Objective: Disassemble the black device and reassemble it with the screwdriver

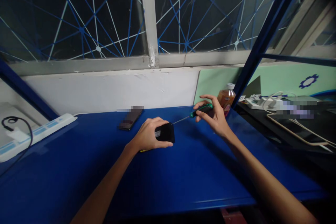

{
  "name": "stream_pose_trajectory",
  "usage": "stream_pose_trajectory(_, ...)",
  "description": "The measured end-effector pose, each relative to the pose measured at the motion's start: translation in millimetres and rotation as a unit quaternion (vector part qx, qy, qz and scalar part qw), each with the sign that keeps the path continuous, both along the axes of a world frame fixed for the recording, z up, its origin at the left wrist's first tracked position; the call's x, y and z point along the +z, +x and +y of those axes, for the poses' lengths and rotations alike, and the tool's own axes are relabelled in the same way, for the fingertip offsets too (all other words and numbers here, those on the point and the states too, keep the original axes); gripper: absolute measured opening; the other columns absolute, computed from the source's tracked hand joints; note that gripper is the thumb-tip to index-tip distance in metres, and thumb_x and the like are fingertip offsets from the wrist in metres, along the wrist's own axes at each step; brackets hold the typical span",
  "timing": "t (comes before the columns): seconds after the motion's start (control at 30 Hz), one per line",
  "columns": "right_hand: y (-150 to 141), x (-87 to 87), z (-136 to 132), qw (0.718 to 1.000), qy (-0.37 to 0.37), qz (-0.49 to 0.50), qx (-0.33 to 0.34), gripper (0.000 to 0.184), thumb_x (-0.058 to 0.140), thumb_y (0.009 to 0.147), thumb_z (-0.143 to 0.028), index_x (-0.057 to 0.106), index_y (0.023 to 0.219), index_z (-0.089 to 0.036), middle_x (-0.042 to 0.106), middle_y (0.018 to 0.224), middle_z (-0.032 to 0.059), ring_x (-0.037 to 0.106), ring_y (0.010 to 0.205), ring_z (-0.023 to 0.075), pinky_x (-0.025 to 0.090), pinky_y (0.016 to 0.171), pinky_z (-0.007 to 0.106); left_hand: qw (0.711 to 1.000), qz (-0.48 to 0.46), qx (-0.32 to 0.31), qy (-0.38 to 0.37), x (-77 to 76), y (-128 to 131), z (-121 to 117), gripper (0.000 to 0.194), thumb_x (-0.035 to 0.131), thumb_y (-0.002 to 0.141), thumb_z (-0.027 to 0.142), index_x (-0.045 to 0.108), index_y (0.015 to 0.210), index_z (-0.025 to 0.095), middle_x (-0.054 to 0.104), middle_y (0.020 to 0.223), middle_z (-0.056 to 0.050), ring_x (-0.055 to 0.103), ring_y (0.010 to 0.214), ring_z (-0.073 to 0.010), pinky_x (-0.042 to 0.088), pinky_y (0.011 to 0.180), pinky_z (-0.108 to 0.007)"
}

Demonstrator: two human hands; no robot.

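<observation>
My left hand is closed around a small black box-like device and holds it on the blue table. A bit of yellow shows under the hand. My right hand grips a screwdriver with a green and black handle. Its thin metal shaft slants down and left, and the tip meets the device's upper right edge.
A dark phone lies flat behind my left hand. A white power strip with a black cable sits at the far left. An orange liquid bottle stands by a blue post. More power strips and cables lie to the right.
</observation>
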State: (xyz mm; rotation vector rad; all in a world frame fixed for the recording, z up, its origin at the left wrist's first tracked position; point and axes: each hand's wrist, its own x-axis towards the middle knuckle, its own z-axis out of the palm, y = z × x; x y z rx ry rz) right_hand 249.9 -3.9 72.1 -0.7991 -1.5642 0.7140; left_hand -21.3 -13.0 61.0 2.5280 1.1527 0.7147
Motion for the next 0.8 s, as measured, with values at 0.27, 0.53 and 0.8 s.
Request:
stream_pose_trajectory(0.27, -1.7, -1.7, -0.1, 0.994, 0.006, -0.034, -0.106, 0.036, 0.072, 0.078, -0.037, 0.052, 0.104, -0.021, 0.058, 0.069, -0.0024, 0.057, 0.043, 0.0107, 0.048, 0.042, 0.025, 1.000, 0.005, -0.005, -0.010, -0.4, 0.4, -0.2, 0.067, 0.074, 0.063, 0.059, 0.061, 0.119, 0.025, 0.061, 0.118, -0.008, 0.057, 0.105, -0.0304, 0.042, 0.094, -0.050)
stream_pose_trajectory(0.53, -1.1, -0.3, 1.0, 1.000, -0.015, -0.001, -0.018, 0.040, 0.071, 0.079, -0.036, 0.048, 0.109, -0.022, 0.062, 0.076, -0.0005, 0.060, 0.046, 0.0123, 0.048, 0.041, 0.026, 1.000, 0.000, -0.007, 0.004, 0.1, 0.8, 0.2, 0.066, 0.076, 0.063, 0.057, 0.062, 0.118, 0.023, 0.063, 0.115, -0.009, 0.059, 0.102, -0.0291, 0.044, 0.093, -0.048)
stream_pose_trajectory(0.8, 0.3, 2.0, -1.8, 0.999, -0.020, -0.030, -0.034, 0.036, 0.067, 0.083, -0.038, 0.051, 0.110, -0.021, 0.065, 0.080, 0.0029, 0.062, 0.052, 0.0132, 0.049, 0.044, 0.026, 1.000, -0.005, -0.013, 0.010, -2.2, -0.6, 2.6, 0.065, 0.075, 0.063, 0.057, 0.062, 0.117, 0.023, 0.063, 0.113, -0.009, 0.059, 0.100, -0.0285, 0.046, 0.091, -0.048)
